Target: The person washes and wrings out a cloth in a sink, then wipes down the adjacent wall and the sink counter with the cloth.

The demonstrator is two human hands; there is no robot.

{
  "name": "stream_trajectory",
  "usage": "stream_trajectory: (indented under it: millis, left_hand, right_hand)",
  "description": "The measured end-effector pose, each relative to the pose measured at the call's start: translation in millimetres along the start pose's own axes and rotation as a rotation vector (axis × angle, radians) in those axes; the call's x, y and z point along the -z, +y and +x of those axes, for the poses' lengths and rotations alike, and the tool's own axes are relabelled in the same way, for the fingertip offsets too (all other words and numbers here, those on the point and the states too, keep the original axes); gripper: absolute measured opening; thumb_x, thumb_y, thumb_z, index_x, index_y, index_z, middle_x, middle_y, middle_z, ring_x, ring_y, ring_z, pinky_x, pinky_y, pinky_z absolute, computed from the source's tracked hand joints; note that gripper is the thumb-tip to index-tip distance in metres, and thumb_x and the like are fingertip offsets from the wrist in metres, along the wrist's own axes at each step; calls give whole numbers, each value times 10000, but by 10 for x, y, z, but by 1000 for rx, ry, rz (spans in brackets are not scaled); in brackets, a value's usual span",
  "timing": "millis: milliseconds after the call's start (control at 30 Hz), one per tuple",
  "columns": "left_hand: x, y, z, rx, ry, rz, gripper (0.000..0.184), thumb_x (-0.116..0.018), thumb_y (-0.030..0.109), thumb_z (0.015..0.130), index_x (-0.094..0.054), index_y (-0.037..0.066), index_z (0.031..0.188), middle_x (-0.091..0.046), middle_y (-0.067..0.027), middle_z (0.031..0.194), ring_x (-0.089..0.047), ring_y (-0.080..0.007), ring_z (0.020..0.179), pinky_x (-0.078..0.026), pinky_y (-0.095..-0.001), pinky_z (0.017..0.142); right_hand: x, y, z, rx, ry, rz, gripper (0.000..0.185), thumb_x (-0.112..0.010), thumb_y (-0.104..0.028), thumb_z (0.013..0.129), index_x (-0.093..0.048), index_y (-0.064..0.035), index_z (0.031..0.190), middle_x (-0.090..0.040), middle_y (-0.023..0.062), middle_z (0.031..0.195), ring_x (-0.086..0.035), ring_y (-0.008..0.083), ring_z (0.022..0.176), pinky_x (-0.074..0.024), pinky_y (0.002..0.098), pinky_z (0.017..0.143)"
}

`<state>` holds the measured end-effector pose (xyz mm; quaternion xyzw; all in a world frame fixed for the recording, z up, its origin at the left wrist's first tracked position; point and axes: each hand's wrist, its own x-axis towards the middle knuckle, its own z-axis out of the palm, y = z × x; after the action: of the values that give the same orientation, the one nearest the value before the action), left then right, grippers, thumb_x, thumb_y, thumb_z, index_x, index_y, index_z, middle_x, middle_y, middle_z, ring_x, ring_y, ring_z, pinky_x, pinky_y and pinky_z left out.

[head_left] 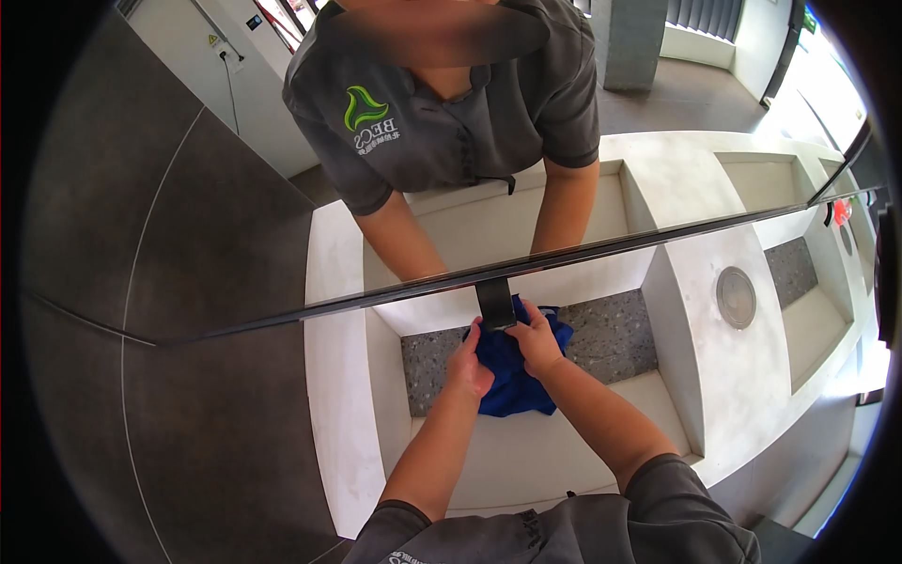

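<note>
A crumpled blue cloth [515, 387] hangs from both of my hands over the basin, just beneath a flat black faucet [496, 301]. On its left side, my left hand [469, 367] grips the fabric, with the fingers pointing up beside the spout. My right hand [536, 340] is closed on the upper right part of the cloth, close to the spout's end. The faucet and the folds hide some fingertips. Whether water is running cannot be made out.
The white sink [344, 414] has a recessed basin with a grey speckled floor [613, 335]. A round metal lid [736, 297] is set in the white counter on the right. Behind the faucet, a mirror [658, 202] reflects a person in a grey shirt. Dark panels [75, 404] stand left.
</note>
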<state>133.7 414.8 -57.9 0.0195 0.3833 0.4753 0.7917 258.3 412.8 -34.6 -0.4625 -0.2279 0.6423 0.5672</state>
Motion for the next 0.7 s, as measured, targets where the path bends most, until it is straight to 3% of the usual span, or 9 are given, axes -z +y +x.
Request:
stream_trajectory:
  millis: [33, 200, 300, 367, 467, 567, 700]
  left_hand:
    - [-28, -23, -62, 54, -66, 48, 361, -561, 287, 857, -515, 91, 1157, -562, -58, 1147, -535, -204, 1048, -400, -375, 935]
    - [-12, -73, -138, 228, -180, 108, 434, -640, 296, 809, -514, 69, 1156, -565, -69, 1124, -533, -208, 1037, -412, -372, 920]
    - [28, 45, -99, 56, -180, 277, 464, -688, 217, 770, -505, 48, 1161, -557, -75, 1117, -519, -187, 1043, -389, -344, 944]
    - [8, 127, -50, -137, -203, 410, 468, -676, 113, 748, -485, 38, 1169, -556, -93, 1113, -536, -229, 1018, -426, -400, 904]
    - [-111, 188, -37, -157, -180, 417, 460, -665, 80, 746, -502, 23, 1172, -575, -63, 1053, -536, -176, 984, -404, -320, 904]
    - [-254, 190, -90, -152, -210, 342, 399, -654, 78, 733, -533, 38, 1112, -584, -85, 1054, -547, -223, 990, -435, -384, 886]
    - [-101, 63, 5, -133, -127, 277, 317, -613, 94, 770, -557, 46, 1078, -598, -82, 1030, -558, -219, 977, -442, -381, 875]
  right_hand:
    - [-23, -62, -23, -76, -16, 244, 402, -503, 24, 760, -488, -20, 1160, -585, 58, 925, -559, 121, 790, -449, 228, 710]
    - [70, -13, 59, -75, -24, 146, 266, -557, -13, 798, -516, -35, 1060, -589, 55, 900, -565, 126, 799, -459, 250, 706]
    - [197, -6, 134, 18, 20, 84, 234, -570, -7, 801, -520, -46, 1027, -591, 58, 900, -564, 135, 820, -459, 256, 721]
    - [252, -22, 162, 32, 68, 100, 234, -547, -2, 816, -518, -45, 1044, -596, 70, 904, -561, 152, 845, -459, 274, 759]
    - [223, -98, 160, 18, 45, 14, 259, -523, -14, 834, -508, -31, 1093, -599, 81, 919, -562, 160, 856, -459, 280, 770]
    - [207, -53, 194, -38, 35, -107, 294, -533, -58, 841, -502, -10, 1129, -602, 94, 943, -569, 173, 866, -456, 274, 765]
    - [224, 96, 232, -67, 31, -130, 323, -573, -105, 829, -513, 11, 1124, -606, 107, 960, -572, 175, 869, -453, 270, 758]
